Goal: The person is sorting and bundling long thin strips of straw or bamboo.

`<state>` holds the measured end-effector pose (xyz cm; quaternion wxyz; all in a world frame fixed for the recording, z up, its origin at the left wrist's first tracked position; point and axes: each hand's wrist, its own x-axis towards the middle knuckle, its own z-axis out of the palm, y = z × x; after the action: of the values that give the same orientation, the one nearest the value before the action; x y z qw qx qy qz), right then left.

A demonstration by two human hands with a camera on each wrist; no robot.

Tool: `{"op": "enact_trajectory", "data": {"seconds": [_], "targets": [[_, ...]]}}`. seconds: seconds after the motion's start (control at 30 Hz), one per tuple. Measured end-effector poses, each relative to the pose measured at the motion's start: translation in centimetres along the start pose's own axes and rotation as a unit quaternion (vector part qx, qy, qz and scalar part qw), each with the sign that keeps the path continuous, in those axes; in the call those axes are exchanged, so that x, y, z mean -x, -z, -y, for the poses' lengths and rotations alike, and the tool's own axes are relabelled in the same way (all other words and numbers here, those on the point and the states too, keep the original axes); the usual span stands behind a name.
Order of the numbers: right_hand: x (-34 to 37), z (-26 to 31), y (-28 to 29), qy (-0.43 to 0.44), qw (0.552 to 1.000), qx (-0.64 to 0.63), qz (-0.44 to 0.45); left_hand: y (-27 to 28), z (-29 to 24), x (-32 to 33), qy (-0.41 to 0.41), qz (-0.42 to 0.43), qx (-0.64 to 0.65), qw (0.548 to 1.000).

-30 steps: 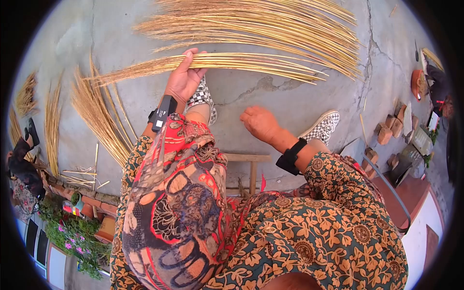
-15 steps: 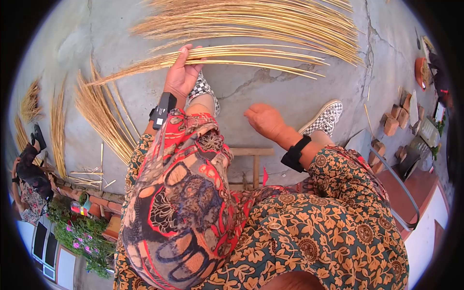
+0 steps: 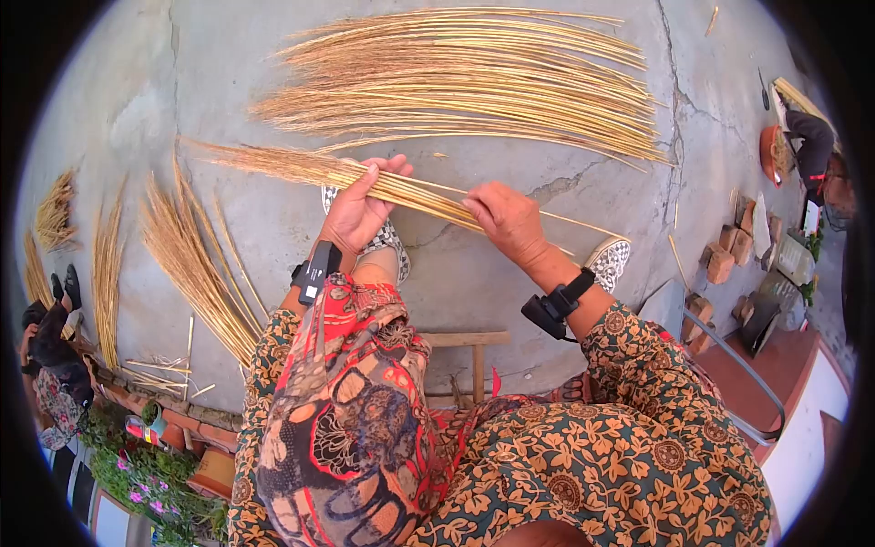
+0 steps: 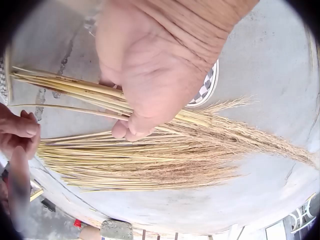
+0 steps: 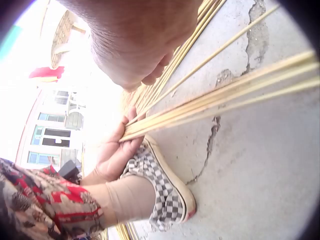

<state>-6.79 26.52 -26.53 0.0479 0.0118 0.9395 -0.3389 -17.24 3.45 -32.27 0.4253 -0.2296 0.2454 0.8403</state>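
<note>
My left hand point(image 3: 360, 214) grips a bundle of dry straw stalks point(image 3: 410, 193), thumb over the top and fingers beneath. The stalks' feathery heads fan left, and the thin bare ends run right. In the left wrist view the thumb side of the left hand point(image 4: 155, 80) presses on the stalks point(image 4: 75, 92). My right hand point(image 3: 509, 223), fingers curled, overlaps the bare ends in the head view. From the right wrist, the right hand point(image 5: 145, 45) shows above the stalks point(image 5: 200, 102), apart from them, with no stalk seen in its fingers.
A wide spread of straw point(image 3: 474, 87) lies on the cracked concrete floor point(image 3: 118, 109) ahead. More straw bundles point(image 3: 196, 264) lie to the left. Bricks point(image 3: 720, 264) sit at the right, a wooden stool point(image 3: 465, 339) between the legs. Other people are at both edges.
The left hand has come lower with its bundle, which now slopes down to the right. The right hand has moved up to the bare ends; earlier it was apart, below them.
</note>
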Motion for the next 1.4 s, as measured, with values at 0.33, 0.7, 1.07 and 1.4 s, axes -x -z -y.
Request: {"op": "enact_trajectory", "data": {"seconds": [0.33,0.7,1.07,1.4], "targets": [[-6.0,-5.5,-2.8,0.023,0.99,0.134,-0.043,-1.1,0.4,0.6,0.015,0.0,0.012,1.0],[-7.5,-4.8,-1.9,0.016,0.984,0.173,-0.039,-0.8,0.6,0.3,0.032,0.035,-0.018,0.999],[-2.1,-5.0,-2.8,0.041,0.985,0.156,0.061,-1.0,0.6,0.5,0.029,0.022,-0.025,0.999],[-5.5,-6.5,-1.9,-0.034,0.973,0.226,0.018,-0.9,0.3,0.5,0.034,0.029,-0.028,0.999]]}}
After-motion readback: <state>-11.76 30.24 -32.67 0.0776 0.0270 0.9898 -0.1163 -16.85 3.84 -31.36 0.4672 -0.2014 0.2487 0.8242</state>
